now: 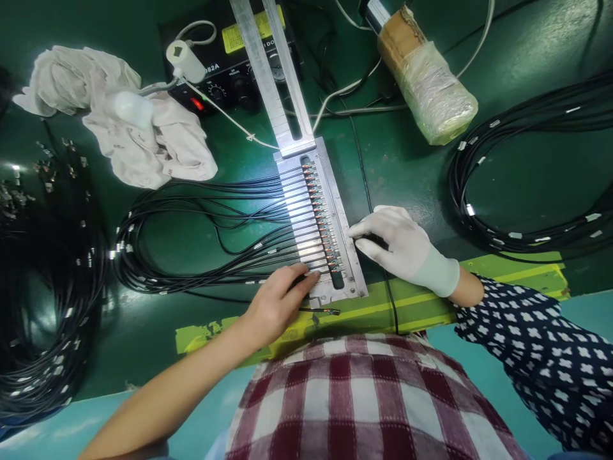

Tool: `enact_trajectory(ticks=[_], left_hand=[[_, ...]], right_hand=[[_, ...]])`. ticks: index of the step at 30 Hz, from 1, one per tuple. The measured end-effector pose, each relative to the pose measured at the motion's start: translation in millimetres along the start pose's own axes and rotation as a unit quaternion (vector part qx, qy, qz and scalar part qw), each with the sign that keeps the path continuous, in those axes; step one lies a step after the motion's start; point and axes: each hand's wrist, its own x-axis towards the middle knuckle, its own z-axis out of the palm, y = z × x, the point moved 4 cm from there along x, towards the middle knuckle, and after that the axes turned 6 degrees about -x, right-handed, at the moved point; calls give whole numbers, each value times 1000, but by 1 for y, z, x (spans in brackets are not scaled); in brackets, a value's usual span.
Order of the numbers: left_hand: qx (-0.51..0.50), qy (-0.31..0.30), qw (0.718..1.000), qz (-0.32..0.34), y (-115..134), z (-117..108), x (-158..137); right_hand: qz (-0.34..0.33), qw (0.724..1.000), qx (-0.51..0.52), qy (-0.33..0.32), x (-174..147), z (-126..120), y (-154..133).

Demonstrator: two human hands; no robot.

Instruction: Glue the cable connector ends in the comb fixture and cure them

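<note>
Metal fixture plate (345, 237): lies flat on the green bench near the person's edge, long axis running away from the body; a row of cable ends sits in its central slot.
Black cables (268, 255): fan in from the left side and cross the plate's left half in parallel grooves, each ending at the slot in a small red-and-copper tip.
Left hand (278, 303): bare, palm down at the near-left corner of the plate; fingers loosely curled, fingertips (311, 276) pressing the nearest cables against the plate; nothing enclosed in a grip.
Right hand (400, 246): in a white glove, resting at the plate's right edge; fingers bent together over a small dark object that is mostly hidden, so whether it is gripped cannot be told.
Loose cable end (330, 311): lies on the yellow tape strip (527, 281), just below the plate.
Metal arm (272, 70): two flat bars reaching from the plate's far end toward the black control box (225, 70).
White cloth (143, 134): crumpled, left of the box.
Wrapped cylinder (426, 83): far right of the plate.
Coiled cable bundles (527, 236): right of the bench; more at far left.
</note>
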Motion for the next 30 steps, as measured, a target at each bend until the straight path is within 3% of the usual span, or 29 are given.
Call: enact_trajectory(ticks=[6,12,15,22,30], left_hand=[[91,-16,995,-28,2,6,-13],[-21,-53,998,-25,4,-4,-23],[-25,-80,996,-27,11,-7,-32],[-78,28,994,-65,8,-11,-22],[-113,0,992,-56,0,-5,-12]], right_hand=[[2,1000,3,4,2,-1,-2],[-4,1000,-2,10,1,-2,-3],[-3,1000,-4,9,1,-3,-3],[-5,1000,-5,11,1,-2,-3],[-2,1000,-3,11,0,-1,-2]])
